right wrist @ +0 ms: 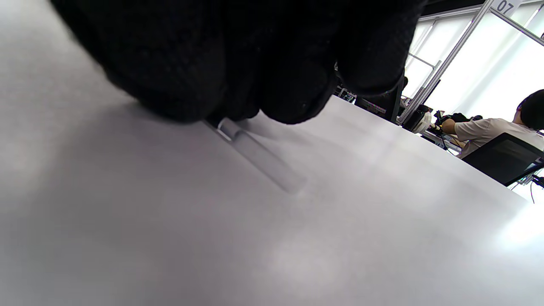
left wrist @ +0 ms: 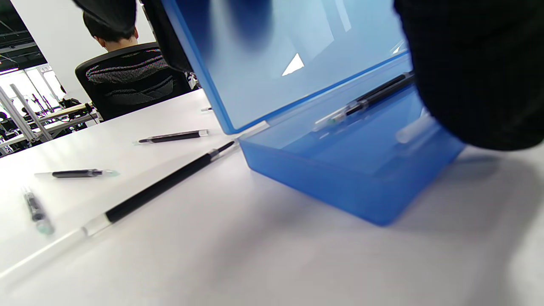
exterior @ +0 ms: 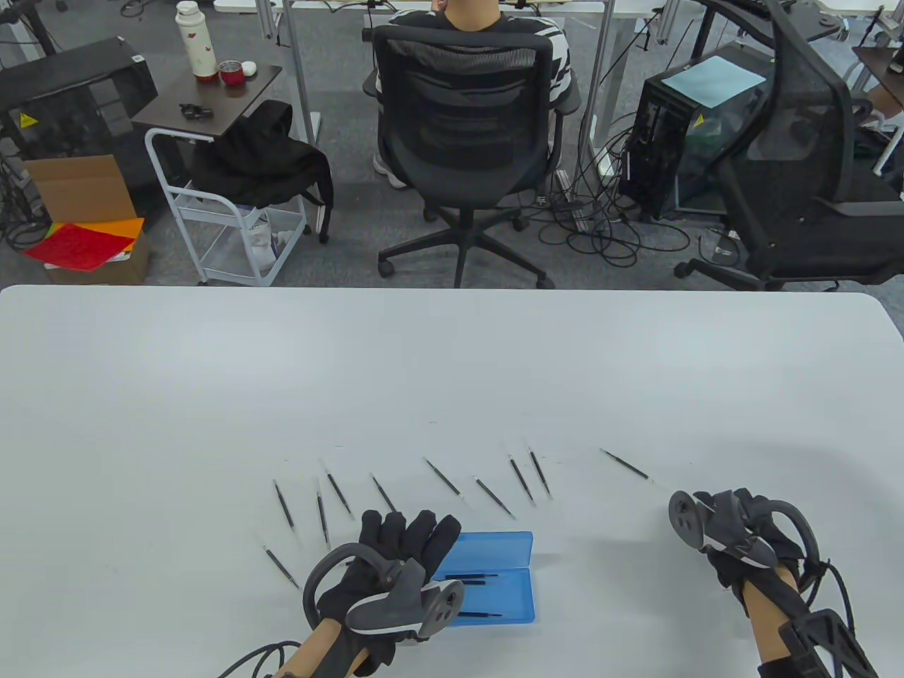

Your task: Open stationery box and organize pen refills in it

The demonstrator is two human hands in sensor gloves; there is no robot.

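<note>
With the open box (exterior: 494, 575) steadied by the flat-fingered left hand (exterior: 395, 558), the refill (right wrist: 259, 157) pinched by the right hand (exterior: 727, 537) is best lifted level off the worktop (exterior: 452, 367).

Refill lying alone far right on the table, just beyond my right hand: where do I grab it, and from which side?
Probably pinch the refill at its near, clear end, coming down from above with the right hand. It lies flat and slanted on the table, that end pointing toward the hand, with nothing beside it.
</note>
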